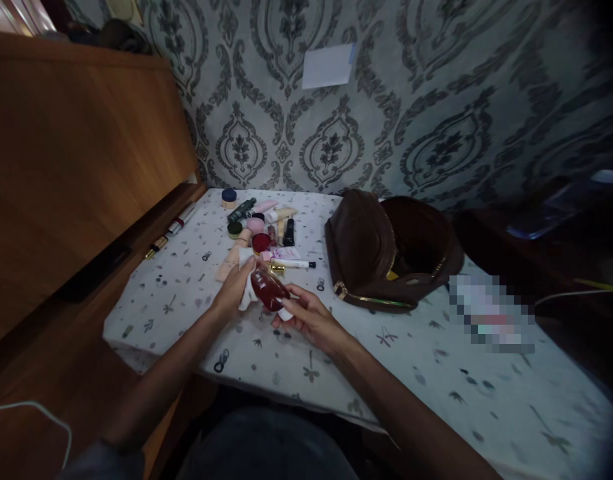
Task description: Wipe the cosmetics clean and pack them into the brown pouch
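Note:
A bottle of dark red liquid is held tilted above the table, its white cap toward my right hand. The fingers of that hand are closed round the cap end. My left hand grips a white wipe or tissue and presses it against the other end of the bottle. Just beyond my hands lie several cosmetics, among them a round red-lidded jar, a white tube with a black cap and a black tube.
An open brown leather bag stands right of the cosmetics. A wooden cabinet borders the left side. At the back left sits a blue-lidded jar. The table has a patterned white cover. A blurred-out item lies at right.

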Tool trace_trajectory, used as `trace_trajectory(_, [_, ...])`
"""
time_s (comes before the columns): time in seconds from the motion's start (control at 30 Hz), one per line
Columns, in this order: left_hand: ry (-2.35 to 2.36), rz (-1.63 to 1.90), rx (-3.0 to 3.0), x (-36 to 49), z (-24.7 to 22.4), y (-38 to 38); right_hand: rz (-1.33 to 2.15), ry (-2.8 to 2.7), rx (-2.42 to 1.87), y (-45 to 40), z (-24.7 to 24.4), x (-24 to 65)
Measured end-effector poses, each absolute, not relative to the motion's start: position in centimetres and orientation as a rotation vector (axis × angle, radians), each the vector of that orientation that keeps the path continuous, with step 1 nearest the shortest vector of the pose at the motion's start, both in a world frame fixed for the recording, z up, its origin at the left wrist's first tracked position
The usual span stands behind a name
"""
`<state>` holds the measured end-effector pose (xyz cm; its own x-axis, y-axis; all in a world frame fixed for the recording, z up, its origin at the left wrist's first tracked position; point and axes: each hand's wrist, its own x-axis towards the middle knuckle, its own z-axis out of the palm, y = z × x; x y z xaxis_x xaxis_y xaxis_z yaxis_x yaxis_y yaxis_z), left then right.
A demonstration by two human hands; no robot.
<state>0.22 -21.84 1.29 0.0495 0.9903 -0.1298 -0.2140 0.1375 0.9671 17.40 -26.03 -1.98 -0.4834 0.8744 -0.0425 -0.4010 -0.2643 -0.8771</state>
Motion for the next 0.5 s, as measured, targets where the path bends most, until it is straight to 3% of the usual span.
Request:
trace_trajectory(0.23, [1.267,1.183,1.213,1.4,-0.7,-23.4,1.895,-0.922,-0.652,-26.1,-2.5,16.9])
trace_trajectory(0.5, [1.250,1.067,1.362,2.5,0.7,-24.8,1.808,-0.859,-0.681,-25.8,-1.8,17.2])
